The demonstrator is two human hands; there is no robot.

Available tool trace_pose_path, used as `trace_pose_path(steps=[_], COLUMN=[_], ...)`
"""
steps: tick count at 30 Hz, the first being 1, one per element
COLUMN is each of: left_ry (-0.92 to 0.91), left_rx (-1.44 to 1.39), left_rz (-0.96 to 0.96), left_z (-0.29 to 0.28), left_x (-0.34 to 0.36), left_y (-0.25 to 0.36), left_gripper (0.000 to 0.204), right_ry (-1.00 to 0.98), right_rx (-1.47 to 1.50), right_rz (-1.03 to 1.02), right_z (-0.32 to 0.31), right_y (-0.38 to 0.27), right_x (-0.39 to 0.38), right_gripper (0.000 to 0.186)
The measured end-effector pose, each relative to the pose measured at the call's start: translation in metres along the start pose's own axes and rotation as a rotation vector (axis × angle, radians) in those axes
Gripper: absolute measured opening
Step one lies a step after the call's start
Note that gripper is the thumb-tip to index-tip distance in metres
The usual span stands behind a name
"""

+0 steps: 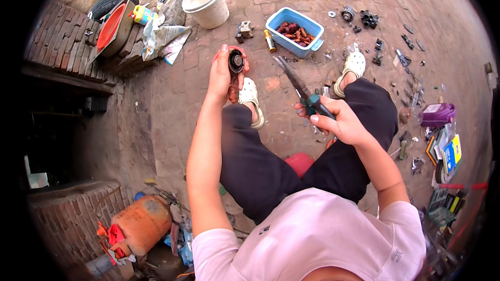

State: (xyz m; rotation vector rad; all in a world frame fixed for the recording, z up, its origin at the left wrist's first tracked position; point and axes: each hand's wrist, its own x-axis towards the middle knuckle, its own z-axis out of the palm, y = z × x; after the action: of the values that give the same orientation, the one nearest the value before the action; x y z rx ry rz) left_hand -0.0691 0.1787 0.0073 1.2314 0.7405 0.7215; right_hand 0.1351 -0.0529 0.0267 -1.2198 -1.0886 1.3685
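Observation:
My left hand (221, 75) is raised over my left shoe, its fingers wrapped round a motor part (236, 61). That part has a round black end with a metal centre, and a reddish-copper winding (233, 92) shows beneath it. Between my knees my right hand (338, 119) grips shears (298, 82) by their dark green and black handles. Their long dark jaws point up and left, slightly apart, toward the motor part without touching it. Beyond them sits a light blue basin (288, 48) holding several copper-coloured windings (299, 35).
A white bucket (214, 13), a metal block (244, 31) and a small yellow-and-dark cylinder (270, 41) stand ahead. Loose metal parts (369, 19) litter the brick floor on the right, near a purple container (438, 115). An orange gas cylinder (143, 224) is at lower left.

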Motion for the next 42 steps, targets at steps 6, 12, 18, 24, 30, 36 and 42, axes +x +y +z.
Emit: trace_pose_path(steps=[6,12,18,24,30,36,42], left_ry=[0.026,-0.034,-0.037,-0.049,-0.001,0.087,0.077], left_rx=[0.176,0.26,0.366,0.37,0.208,0.222,0.31], left_rz=[0.192,0.221,0.225,0.167,0.179,0.145,0.132], left_z=[0.01,0.011,0.013,0.019,0.011,-0.007,0.0], left_x=[0.0,-0.006,-0.006,-0.008,-0.004,-0.007,-0.002], left_y=[-0.007,-0.01,-0.011,-0.011,-0.008,-0.004,-0.012], left_gripper=[0.042,0.033,0.034,0.033,0.047,0.058,0.061], right_ry=[-0.094,0.062,0.093,0.112,0.136,0.012,-0.042], right_rx=[-0.064,-0.114,-0.245,-0.418,-0.451,-0.365,-0.158], right_rz=[0.235,0.176,0.001,0.0,-0.057,-0.04,0.162], right_z=[0.02,0.02,0.02,0.02,0.018,0.022,0.018], right_y=[0.011,0.029,0.037,0.037,0.029,0.02,0.019], right_x=[0.045,0.053,0.055,0.053,0.043,0.028,0.024], right_gripper=[0.036,0.033,0.043,0.039,0.031,0.027,0.035])
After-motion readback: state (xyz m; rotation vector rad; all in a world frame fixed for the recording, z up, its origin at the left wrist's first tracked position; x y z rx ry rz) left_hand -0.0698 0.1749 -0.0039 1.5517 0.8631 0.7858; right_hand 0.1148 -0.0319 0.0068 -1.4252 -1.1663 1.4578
